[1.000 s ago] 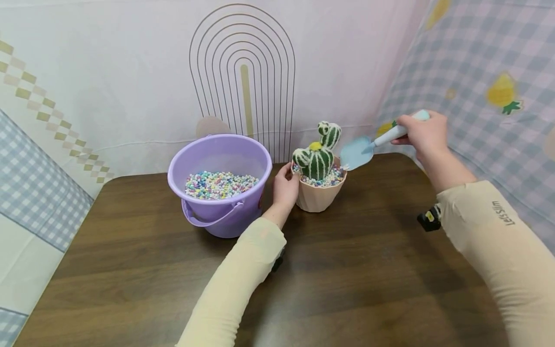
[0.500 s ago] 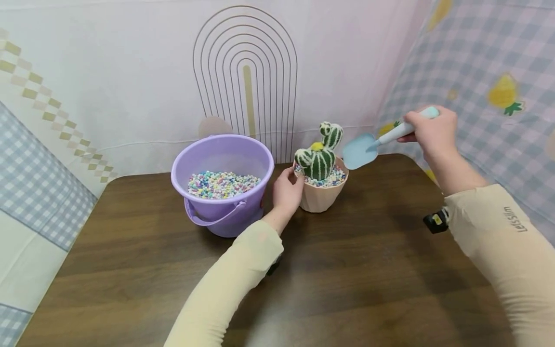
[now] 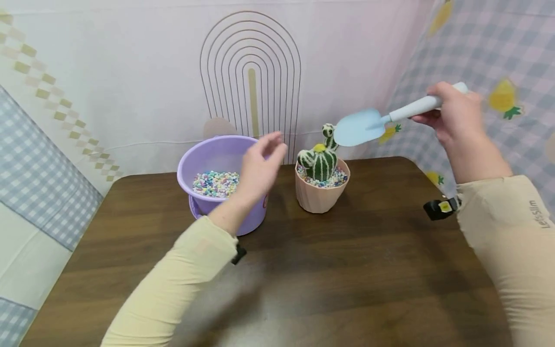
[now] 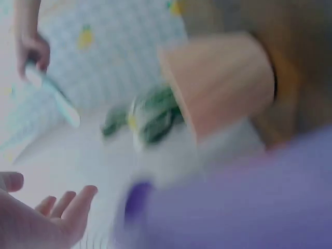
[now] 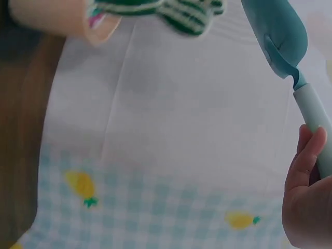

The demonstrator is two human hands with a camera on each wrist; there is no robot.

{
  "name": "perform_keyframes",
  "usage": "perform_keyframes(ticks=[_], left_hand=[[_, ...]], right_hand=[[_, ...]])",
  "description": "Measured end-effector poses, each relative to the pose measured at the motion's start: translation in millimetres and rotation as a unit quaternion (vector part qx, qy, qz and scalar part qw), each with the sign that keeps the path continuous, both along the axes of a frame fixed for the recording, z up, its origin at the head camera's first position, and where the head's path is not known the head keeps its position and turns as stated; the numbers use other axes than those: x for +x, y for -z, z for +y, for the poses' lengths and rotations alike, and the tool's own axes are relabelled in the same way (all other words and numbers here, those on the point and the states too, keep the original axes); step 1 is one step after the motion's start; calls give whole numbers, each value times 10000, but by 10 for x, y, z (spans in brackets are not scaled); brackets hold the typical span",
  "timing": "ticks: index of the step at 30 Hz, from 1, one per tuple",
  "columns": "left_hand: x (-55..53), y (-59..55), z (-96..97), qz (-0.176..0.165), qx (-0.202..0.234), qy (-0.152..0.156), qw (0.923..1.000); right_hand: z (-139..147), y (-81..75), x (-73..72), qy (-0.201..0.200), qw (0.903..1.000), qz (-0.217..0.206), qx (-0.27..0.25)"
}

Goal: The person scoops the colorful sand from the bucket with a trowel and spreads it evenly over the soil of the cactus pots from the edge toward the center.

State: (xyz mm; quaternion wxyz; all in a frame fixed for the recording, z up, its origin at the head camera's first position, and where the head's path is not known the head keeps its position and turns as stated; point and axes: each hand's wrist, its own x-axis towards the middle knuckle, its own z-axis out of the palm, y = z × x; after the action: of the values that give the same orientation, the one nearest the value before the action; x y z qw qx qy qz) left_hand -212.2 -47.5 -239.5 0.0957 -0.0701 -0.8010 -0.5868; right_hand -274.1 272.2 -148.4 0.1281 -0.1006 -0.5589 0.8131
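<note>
My right hand (image 3: 460, 113) grips the white handle of a small trowel (image 3: 360, 127) with a light blue blade. The blade is raised and overlaps the top of a knitted cactus (image 3: 322, 166) in the head view. That cactus stands in a peach pot (image 3: 318, 198) filled with coloured pebbles. My left hand (image 3: 260, 168) hangs in the air in front of a purple bucket (image 3: 191, 168), its fingers loosely bent around nothing. Pebbles (image 3: 216, 184) lie inside the bucket, partly hidden behind that hand. In the left wrist view the fingers (image 4: 78, 210) show apart from the blurred pot.
Bucket and pot stand side by side towards the back of a dark wooden table (image 3: 338, 270). Behind them hangs a pale printed cloth (image 3: 143, 86), and a checked cloth (image 3: 468, 58) with pineapples hangs on the right.
My left hand has let go of the pot and moved left, up before the bucket. My right hand has lifted the trowel up and away from the pot's rim.
</note>
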Motion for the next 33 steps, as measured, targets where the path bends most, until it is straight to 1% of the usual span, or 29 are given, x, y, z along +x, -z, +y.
perform_keyframes(ticks=[3,5,7,9,11,13,16,19,21,23,25,28,31,33], left_hand=[[-73,-112,-316,96,-84,-236,9996],[-134,-141,-532,105,-131,-390,9991],[-189,-138,-750,96,-205,-556,9982],[-235,-110,-968,80,-298,-734,9968],[-257,-64,-1170,31,-399,-897,9952],[-261,0,-1351,-46,-490,-979,9940],[-247,125,-1550,-176,-538,-1066,9927],[-233,279,-1658,-290,-591,-1117,9916],[-224,385,-1682,-395,-571,-1132,9911],[-213,479,-1681,-511,-525,-1097,9913],[-200,561,-1666,-617,-454,-1059,9914],[-179,650,-1641,-695,-321,-980,9922],[-158,693,-1608,-769,-63,-882,9931],[-146,704,-1583,-816,158,-790,9934]], right_hand=[[-199,-29,-66,-174,9998,-35,-88],[-357,-38,-112,-284,9996,-32,-80],[-526,-41,-151,-411,9992,-13,15],[-698,-37,-184,-506,9986,-48,165],[-862,-22,-201,-614,9975,-55,336],[-1021,9,-213,-756,9955,-32,563],[-1257,78,-223,-980,9911,-14,903],[-1486,185,-241,-1173,9837,-71,1359],[-1626,273,-254,-1241,9770,-172,1726],[-1752,371,-264,-1302,9682,-265,2121],[-1867,472,-269,-1364,9572,-332,2530],[-2020,621,-269,-1461,9408,-302,3045],[-2147,762,-260,-1525,9222,-255,3545],[-2222,850,-240,-1581,9076,-251,3881]])
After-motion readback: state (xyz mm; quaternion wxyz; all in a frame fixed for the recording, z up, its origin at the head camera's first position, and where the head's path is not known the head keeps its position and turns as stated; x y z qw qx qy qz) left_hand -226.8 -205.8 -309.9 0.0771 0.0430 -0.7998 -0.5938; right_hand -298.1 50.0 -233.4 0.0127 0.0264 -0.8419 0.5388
